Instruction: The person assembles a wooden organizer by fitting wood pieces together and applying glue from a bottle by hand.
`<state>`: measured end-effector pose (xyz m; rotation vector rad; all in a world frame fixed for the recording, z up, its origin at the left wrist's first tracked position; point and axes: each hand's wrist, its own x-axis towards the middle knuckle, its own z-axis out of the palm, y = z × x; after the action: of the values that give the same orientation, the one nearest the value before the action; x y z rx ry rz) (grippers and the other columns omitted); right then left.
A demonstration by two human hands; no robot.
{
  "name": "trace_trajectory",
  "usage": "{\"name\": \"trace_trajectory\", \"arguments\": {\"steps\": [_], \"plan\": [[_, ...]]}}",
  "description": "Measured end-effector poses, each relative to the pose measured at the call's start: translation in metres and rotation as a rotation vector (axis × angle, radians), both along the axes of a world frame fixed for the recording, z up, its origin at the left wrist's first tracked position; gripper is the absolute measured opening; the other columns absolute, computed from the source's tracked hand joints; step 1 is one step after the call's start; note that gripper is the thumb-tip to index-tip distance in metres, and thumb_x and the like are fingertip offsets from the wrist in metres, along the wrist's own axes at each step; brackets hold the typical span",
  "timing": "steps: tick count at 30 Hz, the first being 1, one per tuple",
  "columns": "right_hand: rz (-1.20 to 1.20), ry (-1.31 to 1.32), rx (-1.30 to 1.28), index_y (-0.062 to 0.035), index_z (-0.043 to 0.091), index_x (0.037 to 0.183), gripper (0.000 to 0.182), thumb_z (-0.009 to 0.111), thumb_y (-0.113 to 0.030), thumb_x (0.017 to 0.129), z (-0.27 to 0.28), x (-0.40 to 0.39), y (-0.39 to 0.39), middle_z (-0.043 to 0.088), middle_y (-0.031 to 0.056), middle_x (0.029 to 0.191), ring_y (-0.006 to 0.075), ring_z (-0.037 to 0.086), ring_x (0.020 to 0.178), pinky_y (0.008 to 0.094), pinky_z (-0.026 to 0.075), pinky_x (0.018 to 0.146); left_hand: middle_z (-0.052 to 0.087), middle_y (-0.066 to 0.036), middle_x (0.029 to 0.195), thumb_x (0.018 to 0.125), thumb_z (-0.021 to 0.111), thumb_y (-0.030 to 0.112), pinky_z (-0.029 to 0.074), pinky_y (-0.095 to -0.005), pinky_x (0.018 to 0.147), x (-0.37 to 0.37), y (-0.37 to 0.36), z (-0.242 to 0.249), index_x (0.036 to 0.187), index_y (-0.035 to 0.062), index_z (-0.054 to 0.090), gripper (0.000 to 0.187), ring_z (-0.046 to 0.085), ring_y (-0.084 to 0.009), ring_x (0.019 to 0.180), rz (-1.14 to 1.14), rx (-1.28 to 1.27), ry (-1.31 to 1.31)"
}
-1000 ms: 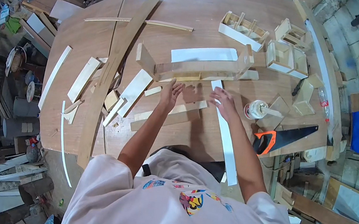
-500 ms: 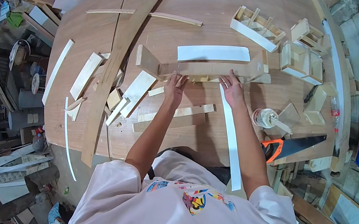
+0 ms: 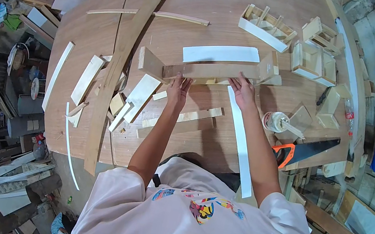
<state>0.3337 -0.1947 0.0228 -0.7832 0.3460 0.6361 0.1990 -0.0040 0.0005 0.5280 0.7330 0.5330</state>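
A long wooden piece with upright end boards lies across the middle of the table, between both hands and a white strip. My left hand grips its near edge toward the left end, thumb and fingers against the wood. Farther right, my right hand holds the same near edge, with fingertips on top. Just beyond the piece lies a wide white strip. A long narrow white strip runs from beneath my right hand toward my body.
A handsaw and a glue container with a stick are to the right. Small wooden boxes stand at the back right. A long plank crosses the left side, with wood offcuts beside it. A plastic bottle lies near the right edge.
The wooden piece looks slightly rotated and its top less blurred. Both hands stay at its near edge. The whole view has shifted slightly.
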Motion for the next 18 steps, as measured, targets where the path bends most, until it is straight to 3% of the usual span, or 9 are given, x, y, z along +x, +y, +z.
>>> {"name": "trace_trajectory", "arguments": {"steps": [18], "plan": [[0.003, 0.005, -0.003, -0.0025, 0.052, 0.096, 0.015, 0.059, -0.011, 0.085, 0.0001, 0.0017, 0.0004, 0.058, 0.0112, 0.096, 0.0235, 0.059, 0.091, 0.0376, 0.052, 0.085, 0.058, -0.012, 0.09, 0.088, 0.058, 0.019, 0.056, -0.0346, 0.079, -0.0013, -0.0001, 0.0026, 0.094, -0.0011, 0.049, 0.023, 0.063, -0.0262, 0.084, -0.024, 0.035, -0.016]]}}
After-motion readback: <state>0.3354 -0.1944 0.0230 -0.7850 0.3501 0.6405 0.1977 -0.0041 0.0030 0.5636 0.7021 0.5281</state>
